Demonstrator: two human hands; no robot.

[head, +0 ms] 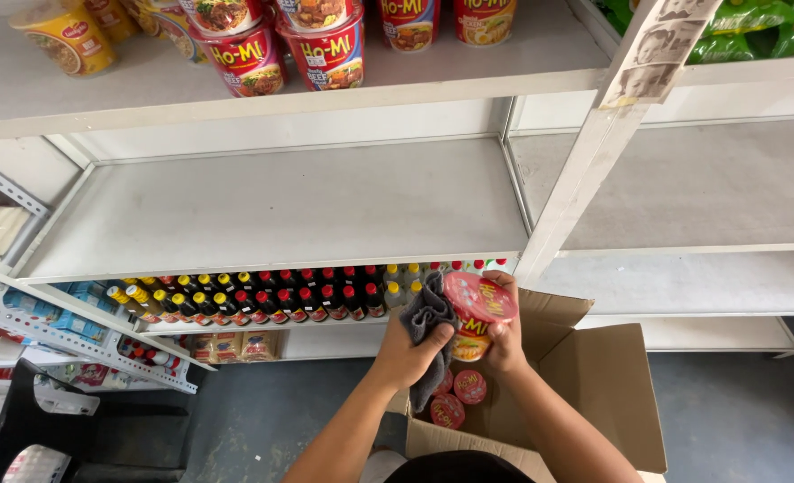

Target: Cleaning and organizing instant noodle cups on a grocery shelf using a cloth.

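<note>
Both grips on noodle cup [477,309], store shelf [280,215]

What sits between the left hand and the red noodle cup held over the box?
In the head view, a grey cloth lies between the left hand and the red noodle cup, pressed to its side. The right hand holds the cup directly above the cardboard box.

Pretty clearly a small grocery shop or its stockroom. White metal shelving [271,210] runs in tiers, with rows of instant noodle cups [325,45] up top and a long line of dark sauce bottles [263,300] with red and yellow caps lower down. Packaged snacks [236,347] sit on the bottom shelf, and an open cardboard box [585,394] of more cups stands on the grey floor [737,420].
</note>
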